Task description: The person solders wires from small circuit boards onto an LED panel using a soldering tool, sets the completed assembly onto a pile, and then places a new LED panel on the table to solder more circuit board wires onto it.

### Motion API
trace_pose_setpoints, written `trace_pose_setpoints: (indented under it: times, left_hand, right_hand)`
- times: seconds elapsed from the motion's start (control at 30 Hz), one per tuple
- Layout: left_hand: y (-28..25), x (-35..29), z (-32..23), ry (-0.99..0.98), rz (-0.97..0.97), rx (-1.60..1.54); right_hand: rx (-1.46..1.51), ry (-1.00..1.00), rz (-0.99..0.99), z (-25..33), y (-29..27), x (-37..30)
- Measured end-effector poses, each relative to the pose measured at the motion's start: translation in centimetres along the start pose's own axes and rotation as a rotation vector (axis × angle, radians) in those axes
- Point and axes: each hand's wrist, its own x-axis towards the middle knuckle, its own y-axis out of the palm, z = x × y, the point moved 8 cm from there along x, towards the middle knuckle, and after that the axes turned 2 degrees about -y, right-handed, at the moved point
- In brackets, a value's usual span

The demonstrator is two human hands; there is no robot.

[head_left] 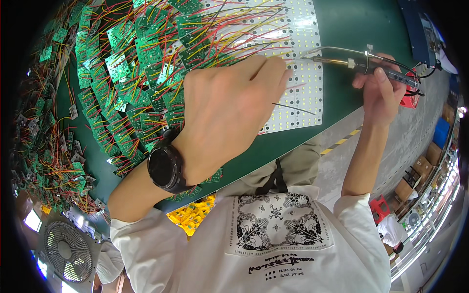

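1. Right hand (383, 90) grips the soldering iron (351, 63), its tip (312, 59) over the white sheet (308, 95).
2. Left hand (232, 100) is curled; I can't tell what it holds.
3. Iron looks light, stiff: hold its handle (401, 77).

Bright pic w/ glare on white dotted sheet (305, 80), fisheye-bent edges, blk corners.

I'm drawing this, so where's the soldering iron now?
The soldering iron is in the head view's upper right, held in the right hand, its tip near the left hand.

Blk txt (264, 269), nos. (289, 274) on wht tee (195, 263)
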Motion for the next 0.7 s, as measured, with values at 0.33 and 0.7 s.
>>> trace_pose_setpoints:
  times: [0.33,0.7]
  left_hand:
    - [0.1,0.3,-0.5,-0.035,0.065,-0.074]
    - [0.1,0.3,-0.1,-0.031,0.014,-0.058]
  right_hand:
    - [0.04,0.14,-0.02,-1.1,-0.4,0.1]
    - [0.027,0.063,0.014,-0.6,0.2,0.1]
